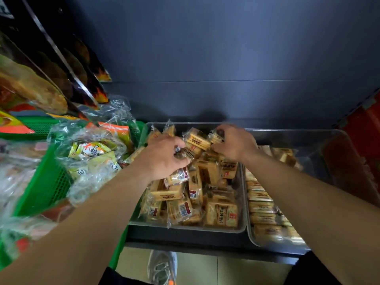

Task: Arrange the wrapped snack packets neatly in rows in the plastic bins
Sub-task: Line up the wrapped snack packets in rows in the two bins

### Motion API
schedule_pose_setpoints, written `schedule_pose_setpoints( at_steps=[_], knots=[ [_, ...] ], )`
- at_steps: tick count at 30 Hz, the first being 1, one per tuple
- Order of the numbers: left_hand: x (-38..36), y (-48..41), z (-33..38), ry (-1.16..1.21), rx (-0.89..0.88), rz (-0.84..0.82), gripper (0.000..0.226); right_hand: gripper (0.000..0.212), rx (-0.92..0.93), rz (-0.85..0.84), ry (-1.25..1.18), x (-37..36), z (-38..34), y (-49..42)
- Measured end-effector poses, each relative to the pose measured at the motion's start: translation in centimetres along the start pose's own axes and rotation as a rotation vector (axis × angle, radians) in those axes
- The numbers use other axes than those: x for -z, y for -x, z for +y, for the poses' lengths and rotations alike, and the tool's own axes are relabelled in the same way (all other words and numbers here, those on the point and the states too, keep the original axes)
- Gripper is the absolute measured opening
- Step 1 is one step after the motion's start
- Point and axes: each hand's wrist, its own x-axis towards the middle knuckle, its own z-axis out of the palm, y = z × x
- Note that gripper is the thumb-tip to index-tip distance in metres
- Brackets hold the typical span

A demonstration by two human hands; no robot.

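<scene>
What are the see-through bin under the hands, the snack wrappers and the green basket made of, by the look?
Bin: clear rigid plastic, likely; contents show through its walls.
Wrappers: thin shiny plastic film, crinkled.
Green basket: moulded plastic, apparently; a fine mesh of holes.

Packet words: dark letters on the yellow snack packets point(223, 215), below both hands; upside down, too blurry to read.
Barcodes: stripes on packets under the left hand point(164, 156); numbers too small.
Green bags point(92, 149): big letters, left of that hand; unreadable.
</scene>
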Motion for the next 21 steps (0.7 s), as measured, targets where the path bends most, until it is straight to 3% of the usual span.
schedule_pose_setpoints(
  at_steps=[4, 9, 16, 21],
  knots=[
    [0.1, -0.5, -0.3, 0.029, -0.029, 0.032, 0.047, 0.036, -0.012, 0.071, -0.197, 0.8, 1.0, -0.6],
    [0.3, -1.0, -0.2, 0.091, -0.069, 0.079, 0.040, 0.024, -0.128, 0.098, -0.764, 3.7, 2.8, 0.0],
    [0.1, -1.6, 0.7, 0.084, -0.067, 0.119, 0.038, 0.017, -0.138, -0.001, -0.812, 4.6, 3.9, 1.8],
    [0.1, -4.4, 0.8, -0.031, 0.013, 0.224, 0.052, 0.016, -0.160, 0.024, -0.837, 5.0, 4.7, 2.2]
  ],
)
